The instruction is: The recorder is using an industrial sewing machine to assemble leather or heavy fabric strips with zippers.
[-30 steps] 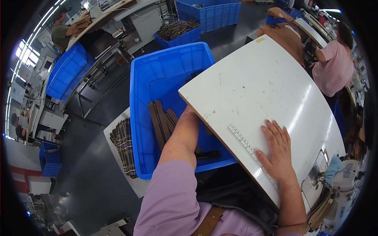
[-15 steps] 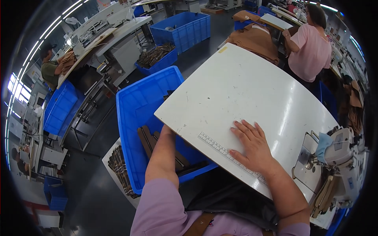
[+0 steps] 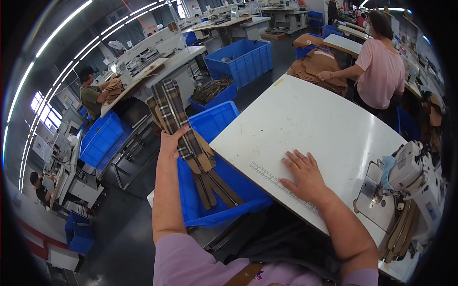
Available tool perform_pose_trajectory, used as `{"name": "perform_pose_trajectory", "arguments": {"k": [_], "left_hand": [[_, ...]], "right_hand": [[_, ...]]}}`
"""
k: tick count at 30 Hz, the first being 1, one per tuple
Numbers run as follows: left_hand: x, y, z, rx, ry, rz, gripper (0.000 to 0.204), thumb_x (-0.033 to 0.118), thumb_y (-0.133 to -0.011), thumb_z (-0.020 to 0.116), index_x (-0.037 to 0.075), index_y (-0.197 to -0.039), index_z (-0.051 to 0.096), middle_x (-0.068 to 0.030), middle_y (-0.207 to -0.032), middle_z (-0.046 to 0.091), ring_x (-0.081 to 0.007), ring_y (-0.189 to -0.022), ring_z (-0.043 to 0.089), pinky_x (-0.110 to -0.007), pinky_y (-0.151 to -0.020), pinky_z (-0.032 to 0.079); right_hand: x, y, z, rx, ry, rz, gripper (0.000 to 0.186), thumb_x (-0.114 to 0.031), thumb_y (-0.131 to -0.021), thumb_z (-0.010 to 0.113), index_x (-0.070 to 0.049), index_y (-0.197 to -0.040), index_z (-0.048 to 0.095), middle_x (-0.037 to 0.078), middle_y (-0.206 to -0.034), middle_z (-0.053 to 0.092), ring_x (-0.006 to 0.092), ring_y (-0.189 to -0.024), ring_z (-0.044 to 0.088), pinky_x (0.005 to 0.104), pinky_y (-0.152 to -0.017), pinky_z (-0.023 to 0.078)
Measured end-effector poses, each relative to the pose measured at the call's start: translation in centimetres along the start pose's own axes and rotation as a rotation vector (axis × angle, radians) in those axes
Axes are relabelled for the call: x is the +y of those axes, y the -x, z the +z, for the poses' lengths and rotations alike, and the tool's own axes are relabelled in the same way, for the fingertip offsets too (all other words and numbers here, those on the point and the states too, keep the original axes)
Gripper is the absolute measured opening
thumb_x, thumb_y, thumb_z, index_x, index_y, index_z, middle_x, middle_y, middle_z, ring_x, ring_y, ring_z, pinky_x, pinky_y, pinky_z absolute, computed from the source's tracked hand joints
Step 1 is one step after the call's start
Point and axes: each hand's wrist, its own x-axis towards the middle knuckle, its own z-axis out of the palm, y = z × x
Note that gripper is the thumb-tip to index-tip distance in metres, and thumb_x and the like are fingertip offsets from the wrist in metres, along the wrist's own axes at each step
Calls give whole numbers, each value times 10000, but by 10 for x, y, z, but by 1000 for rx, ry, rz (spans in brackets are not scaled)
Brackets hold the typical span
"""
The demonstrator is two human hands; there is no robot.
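Raised over the near blue bin (image 3: 217, 117), my left hand (image 3: 172, 142) is closed round a bundle of fabric strips (image 3: 174, 112). Its plaid strips are brown, black and white, with tan strips behind them. Below the hand, brown strips with zippers down their middles (image 3: 206, 188) reach into the bin; I cannot tell whether they hang from the bundle or lie there. My right hand (image 3: 307, 178) rests palm down on the white sewing table (image 3: 296, 119), fingers spread, beside a printed ruler scale (image 3: 267, 175). Nothing is in it.
A sewing machine (image 3: 405, 167) stands at the table's right end, brown strips (image 3: 403, 231) hanging beside it. Beyond the bin are a smaller blue crate of strips (image 3: 214, 90) and a large blue bin (image 3: 243, 62). A person in pink (image 3: 379, 66) works by stacked brown fabric (image 3: 319, 69).
My left hand has come up out of the near bin, now gripping the strip bundle. My right hand stays flat on the table. The whole view has shifted slightly.
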Motion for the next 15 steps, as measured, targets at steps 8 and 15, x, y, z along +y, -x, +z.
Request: {"name": "perform_pose_trajectory", "arguments": {"k": [8, 15], "left_hand": [[91, 94, 166, -480, 172, 145, 451, -53, -796, 841, 26, -1208, 677, -61, -1089, 734, -156, -938, 724, -330, -854, 603], [47, 156, 299, -664, 127, 370, 498, -77, -781, 829, -16, -1230, 623, -98, -1114, 733, -176, -977, 729, -341, -888, 613]], "right_hand": [[9, 19, -26, 210, -657, -108, 824, -405, -899, 766, -37, -1548, 418, 214, -1564, 479, 382, -1476, 428, 520, -1236, 309], [17, 18, -70, 446, -1131, 81, 958, -231, -769, 942, -5, -1529, 405, 153, -1382, 618, 239, -1267, 609, 371, -1088, 479]]}}
